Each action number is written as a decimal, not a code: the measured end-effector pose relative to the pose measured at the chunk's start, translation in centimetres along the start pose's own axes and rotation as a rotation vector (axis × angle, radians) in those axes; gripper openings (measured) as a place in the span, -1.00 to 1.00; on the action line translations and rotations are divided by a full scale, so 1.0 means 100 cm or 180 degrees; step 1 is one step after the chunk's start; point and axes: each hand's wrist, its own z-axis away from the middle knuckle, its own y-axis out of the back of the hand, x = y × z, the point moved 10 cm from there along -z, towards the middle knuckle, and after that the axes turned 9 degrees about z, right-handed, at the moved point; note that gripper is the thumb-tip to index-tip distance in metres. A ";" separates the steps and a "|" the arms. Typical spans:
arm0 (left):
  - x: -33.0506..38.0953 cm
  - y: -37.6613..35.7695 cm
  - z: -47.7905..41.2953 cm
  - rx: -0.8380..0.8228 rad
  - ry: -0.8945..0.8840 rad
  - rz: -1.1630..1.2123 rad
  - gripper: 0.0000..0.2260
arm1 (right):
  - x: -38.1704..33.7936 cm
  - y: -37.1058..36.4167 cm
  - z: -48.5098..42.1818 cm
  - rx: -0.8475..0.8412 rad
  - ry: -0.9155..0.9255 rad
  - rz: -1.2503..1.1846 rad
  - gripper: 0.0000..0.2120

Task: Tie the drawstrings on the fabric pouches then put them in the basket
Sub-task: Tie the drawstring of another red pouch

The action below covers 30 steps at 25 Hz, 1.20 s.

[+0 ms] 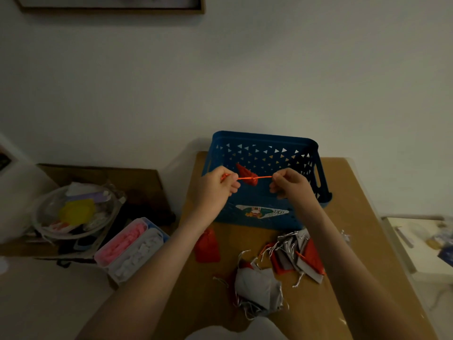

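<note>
One blue basket (264,136) on the counter (350,204). My two hands, left hand (215,186) and right hand (293,185), pinch one drawstring (262,177) of one red pouch (246,173). A second red pouch (207,247) lies alone. Heap of grey and red pouches (257,283): too tangled to count. One glass bowl (49,207), one plastic box (117,276).

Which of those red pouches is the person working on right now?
The red pouch hanging over the blue basket, its drawstring stretched between the left hand and right hand. The other red pouches lie on the table.
</note>
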 end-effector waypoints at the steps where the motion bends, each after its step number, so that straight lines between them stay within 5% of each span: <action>1: 0.002 -0.003 -0.001 -0.0153 -0.0009 -0.0167 -0.88 | -0.003 -0.003 0.001 -0.0051 0.0016 -0.0049 -0.89; 6: 0.033 -0.017 0.002 -0.0462 -0.0709 -0.0822 -0.87 | -0.036 -0.045 0.015 -0.1137 0.0485 0.0663 -0.88; 13: 0.053 -0.012 0.007 -0.0059 -0.1195 -0.0530 -0.91 | -0.046 -0.058 0.027 -0.1408 0.0576 0.0358 -0.89; 18: 0.038 -0.012 0.016 0.0187 -0.0696 -0.0253 -0.89 | -0.042 -0.039 0.020 -0.0877 0.0487 -0.0138 -0.89; 25: 0.031 -0.033 0.014 -0.0173 -0.0394 -0.0589 -0.81 | -0.041 -0.028 0.019 -0.0203 0.0532 -0.0257 -0.87; 30: 0.028 -0.031 0.012 -0.0350 -0.0227 -0.0534 -0.82 | -0.051 -0.029 0.021 -0.0229 0.0625 -0.0254 -0.87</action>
